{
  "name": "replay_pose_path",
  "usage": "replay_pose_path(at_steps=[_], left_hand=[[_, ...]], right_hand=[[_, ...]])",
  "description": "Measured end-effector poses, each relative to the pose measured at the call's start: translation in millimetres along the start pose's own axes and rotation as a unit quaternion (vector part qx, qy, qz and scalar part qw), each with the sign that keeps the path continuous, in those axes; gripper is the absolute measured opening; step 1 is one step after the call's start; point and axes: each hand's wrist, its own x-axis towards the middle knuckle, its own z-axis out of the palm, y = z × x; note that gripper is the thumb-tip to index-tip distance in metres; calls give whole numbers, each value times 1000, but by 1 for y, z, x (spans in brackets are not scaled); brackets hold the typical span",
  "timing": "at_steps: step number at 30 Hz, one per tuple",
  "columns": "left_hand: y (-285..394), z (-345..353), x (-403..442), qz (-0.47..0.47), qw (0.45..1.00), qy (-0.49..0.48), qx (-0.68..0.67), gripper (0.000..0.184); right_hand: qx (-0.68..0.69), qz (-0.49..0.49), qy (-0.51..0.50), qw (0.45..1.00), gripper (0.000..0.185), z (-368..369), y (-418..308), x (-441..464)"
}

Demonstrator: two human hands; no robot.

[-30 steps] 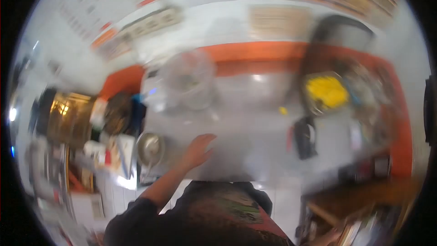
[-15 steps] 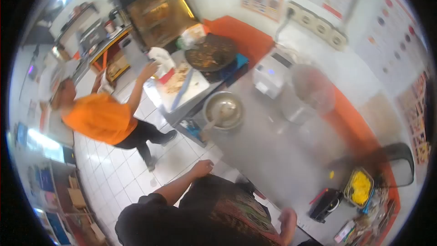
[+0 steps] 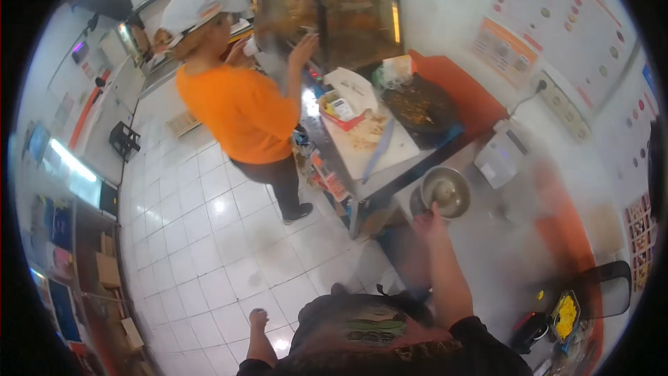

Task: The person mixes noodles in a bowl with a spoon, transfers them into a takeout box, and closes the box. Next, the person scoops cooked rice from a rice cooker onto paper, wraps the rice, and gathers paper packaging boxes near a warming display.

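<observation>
My right arm reaches forward over the near corner of the steel table, and my right hand (image 3: 426, 223) is at the near rim of a metal bowl (image 3: 462, 195). A pale-handled utensil rests in that bowl, its handle end at my fingers; blur hides whether they grip it. My left hand (image 3: 258, 319) hangs low over the tiled floor, its fingers curled with nothing visible in them. Beyond the bowl, a white cutting board (image 3: 355, 157) carries a long knife (image 3: 380, 151), brown crumbs and an open food box (image 3: 342, 111).
A co-worker in an orange shirt (image 3: 240, 111) stands at the left of the board, both hands raised. Behind the board are a dark pan of chopped food (image 3: 421, 106) and a glass display cabinet (image 3: 362, 24). A white device (image 3: 501, 157) and a tray of yellow food (image 3: 567, 317) stand rightward.
My view has turned left. My right hand has moved from beside my body forward to the bowl; my left hand has dropped back. The co-worker has turned and the box beside them shows more fully.
</observation>
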Motion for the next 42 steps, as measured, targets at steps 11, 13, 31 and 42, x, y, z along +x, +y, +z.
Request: replay_pose_path(at_steps=[11, 13, 31, 42], left_hand=[[-131, -47, -91, -110, 983, -56, 137, 21], [-118, -31, -86, -91, 980, -94, 152, 21], [186, -115, 238, 140, 969, 5, 206, 30], [142, -153, 208, 142, 937, 60, 313, 30]], right_hand=[[107, -120, 61, 985, 29, -32, -27, 52], [79, -146, 29, 986, 22, -55, -22, 56], [-161, -122, -180, 963, 52, 249, 34, -144], [-538, 53, -435, 720, 45, 502, 296, 22]])
